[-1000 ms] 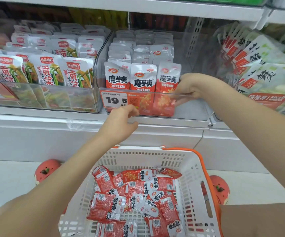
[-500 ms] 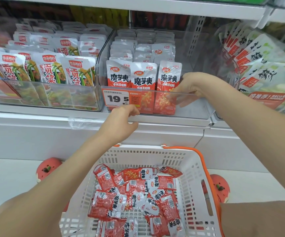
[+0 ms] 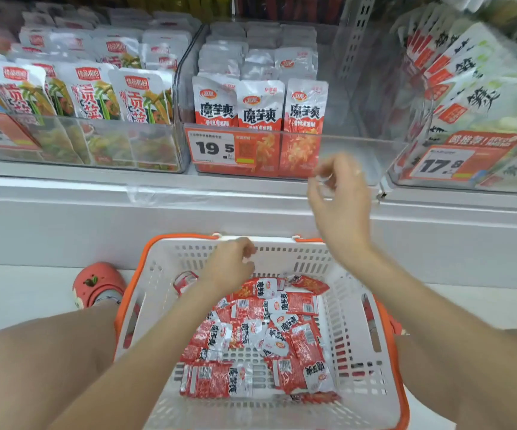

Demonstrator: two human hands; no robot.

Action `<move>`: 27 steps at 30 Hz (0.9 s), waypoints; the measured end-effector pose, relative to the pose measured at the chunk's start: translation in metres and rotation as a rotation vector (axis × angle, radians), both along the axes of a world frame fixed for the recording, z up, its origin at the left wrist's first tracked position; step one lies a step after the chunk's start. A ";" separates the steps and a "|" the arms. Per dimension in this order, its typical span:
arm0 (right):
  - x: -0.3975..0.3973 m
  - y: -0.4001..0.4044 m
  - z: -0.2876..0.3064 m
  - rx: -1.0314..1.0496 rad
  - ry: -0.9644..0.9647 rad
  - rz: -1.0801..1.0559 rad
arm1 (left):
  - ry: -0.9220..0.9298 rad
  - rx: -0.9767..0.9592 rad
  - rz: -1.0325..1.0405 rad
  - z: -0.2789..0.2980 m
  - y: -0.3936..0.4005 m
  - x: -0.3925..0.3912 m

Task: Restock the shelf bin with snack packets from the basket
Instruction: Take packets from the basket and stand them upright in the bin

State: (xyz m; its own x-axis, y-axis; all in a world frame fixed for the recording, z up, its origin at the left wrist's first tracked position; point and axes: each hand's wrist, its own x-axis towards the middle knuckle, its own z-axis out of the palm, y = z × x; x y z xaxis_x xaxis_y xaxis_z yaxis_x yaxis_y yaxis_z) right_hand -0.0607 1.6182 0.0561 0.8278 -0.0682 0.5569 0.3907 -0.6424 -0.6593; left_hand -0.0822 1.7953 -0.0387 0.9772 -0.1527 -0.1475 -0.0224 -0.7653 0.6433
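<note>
Red snack packets (image 3: 260, 330) heaped in white basket (image 3: 353, 305)

Bare forearms, no sleeves; red strawberry-motif clog (image 3: 97, 282) over grey sock.

Bins (image 3: 337, 138) on shelf: 3, clear. Middle bin front row: 3 packets (image 3: 261, 103), red and white; rows behind blurred, count not possible. Left bin front row: 4 green-print packets (image 3: 141, 97) at least; edge cuts off the rest. Price tags (image 3: 210, 147): 3. Basket (image 3: 344, 305): 1, white with orange rim. Loose packets in basket (image 3: 251, 330): more than 15, overlapping, exact count not possible. Hands: 2. Shoes (image 3: 97, 282): 1 visible.
</note>
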 end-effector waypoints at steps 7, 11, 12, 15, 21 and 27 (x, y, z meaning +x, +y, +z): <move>-0.046 -0.014 -0.192 -0.414 0.970 0.231 | 0.370 0.128 0.113 -0.121 0.029 -0.054; -0.057 -0.027 -0.266 -0.468 1.320 0.131 | 0.503 0.193 0.118 -0.168 0.043 -0.068; -0.061 -0.030 -0.281 -0.483 1.380 0.094 | 0.528 0.195 0.120 -0.177 0.043 -0.069; -0.073 -0.039 -0.321 -0.574 1.404 -0.078 | 0.543 0.215 0.058 -0.200 0.038 -0.069; -0.082 -0.028 -0.334 -0.373 1.429 -0.350 | 0.576 0.135 0.024 -0.222 0.014 -0.062; -0.077 -0.029 -0.319 -0.078 1.345 -0.429 | 0.594 0.035 0.076 -0.223 0.003 -0.057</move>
State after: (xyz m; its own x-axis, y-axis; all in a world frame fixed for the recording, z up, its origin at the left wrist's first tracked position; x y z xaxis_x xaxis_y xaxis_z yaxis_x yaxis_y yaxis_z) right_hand -0.1382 1.5891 -0.2624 0.6451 -0.4526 -0.6156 -0.7308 -0.6006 -0.3243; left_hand -0.1393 1.7984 -0.2615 0.7340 -0.0711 -0.6754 0.3885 -0.7717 0.5035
